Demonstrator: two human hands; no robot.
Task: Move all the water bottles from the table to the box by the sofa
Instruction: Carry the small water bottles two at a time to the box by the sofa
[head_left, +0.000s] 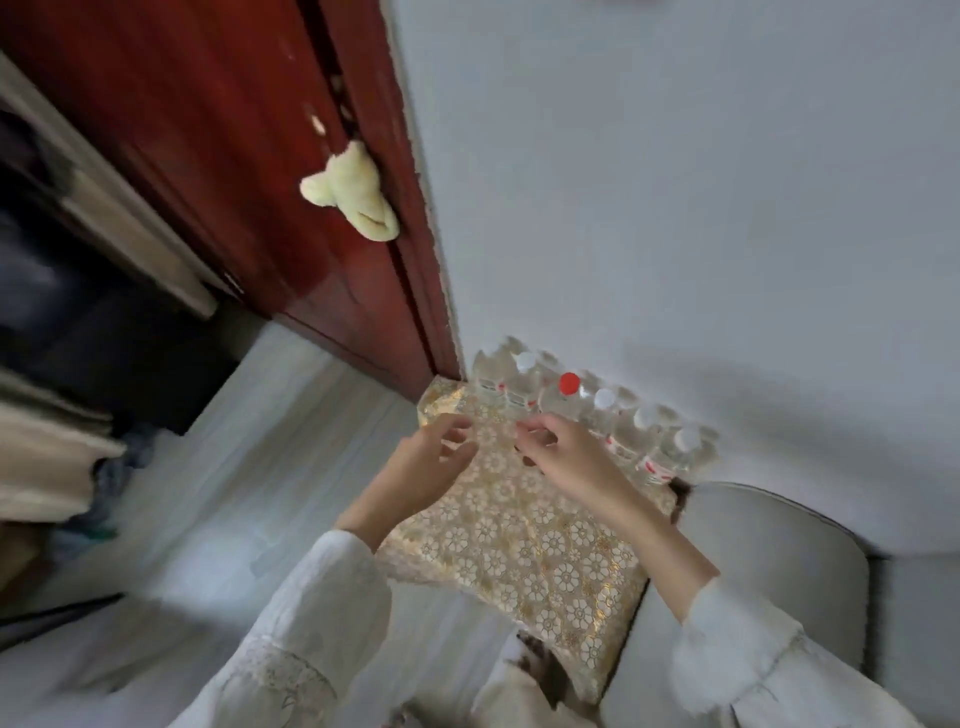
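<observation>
Several clear water bottles stand in a row along the white wall at the back of a small table (545, 561) covered with a gold floral cloth. Most have white caps (604, 399); one bottle has a red cap (569, 383). My left hand (431, 467) hovers over the cloth just in front of the row, fingers spread and empty. My right hand (566, 457) is beside it, fingers loosely curled near the base of the red-capped bottle, holding nothing that I can see. No box is in view.
A dark red wooden door (218, 156) with a pale yellow cloth (353, 197) on its handle stands at the left of the table. A grey sofa (769, 561) sits at the right. Pale floor (234, 493) lies left of the table, with bundled fabric at the far left.
</observation>
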